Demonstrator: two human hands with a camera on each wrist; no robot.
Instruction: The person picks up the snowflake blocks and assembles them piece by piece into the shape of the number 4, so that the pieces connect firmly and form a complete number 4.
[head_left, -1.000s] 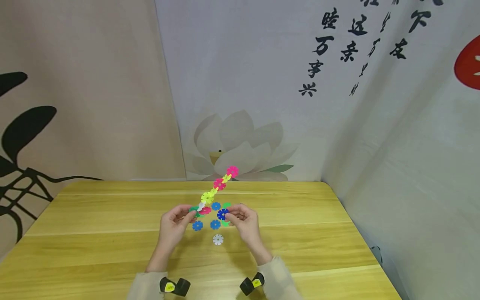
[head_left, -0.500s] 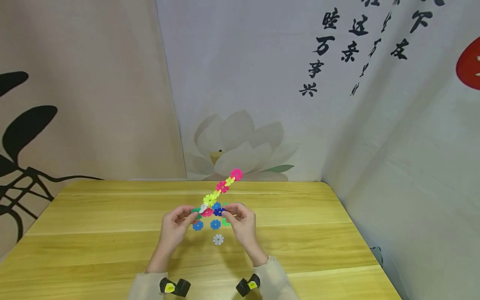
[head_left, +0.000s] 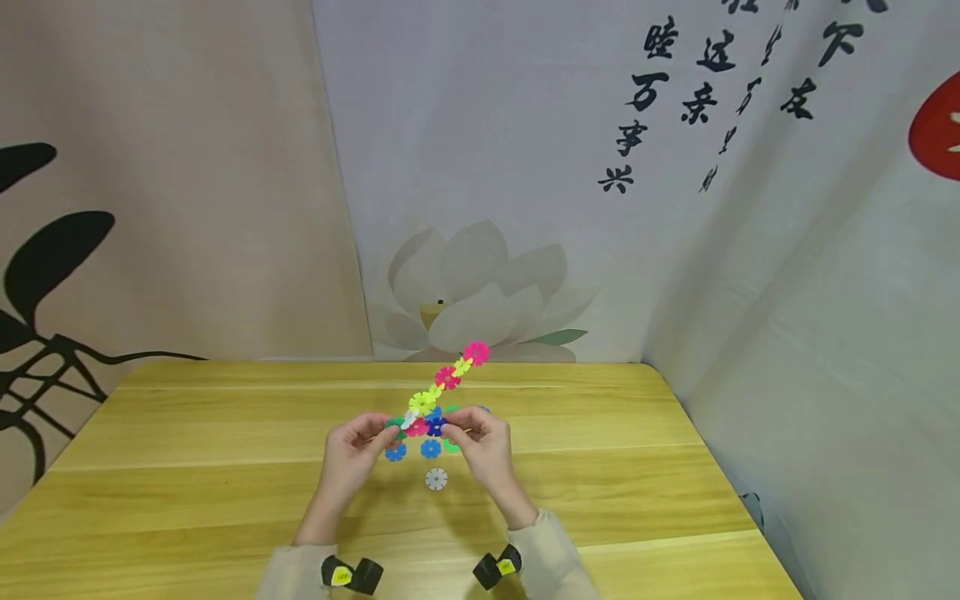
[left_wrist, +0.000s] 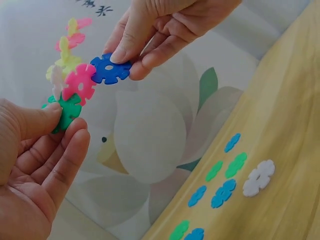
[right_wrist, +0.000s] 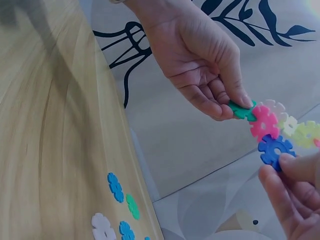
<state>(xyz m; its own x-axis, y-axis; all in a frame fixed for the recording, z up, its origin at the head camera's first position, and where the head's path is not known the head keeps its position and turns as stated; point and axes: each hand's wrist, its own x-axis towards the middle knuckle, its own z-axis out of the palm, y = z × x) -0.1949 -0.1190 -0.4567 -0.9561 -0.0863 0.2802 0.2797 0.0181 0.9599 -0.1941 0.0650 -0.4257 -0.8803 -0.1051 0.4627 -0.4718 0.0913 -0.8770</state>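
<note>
In the head view my left hand [head_left: 351, 454] pinches a green snowflake disc [left_wrist: 69, 112] at the lower end of a chain of interlocking plastic discs. A pink disc [left_wrist: 80, 84] and a white disc [left_wrist: 57, 82] join on beside it. Yellow and pink discs carry the chain on, ending in a pink disc [head_left: 476, 353] at the far upper right. My right hand [head_left: 483, 454] pinches a dark blue snowflake disc [right_wrist: 276, 151] between thumb and fingers. Its edge meets the pink disc's edge; how deep the slots sit cannot be told. Both hands are above the table.
Under the hands, loose discs lie on the wooden table [head_left: 225, 500]: a white disc [head_left: 436, 479], several blue discs [head_left: 431, 449] and green discs [left_wrist: 236, 165]. A printed curtain [head_left: 480, 167] hangs behind the table's far edge.
The right hand has moved left, bringing the dark blue disc from apart to against the pink disc. The chain has shifted slightly right and down with the left hand.
</note>
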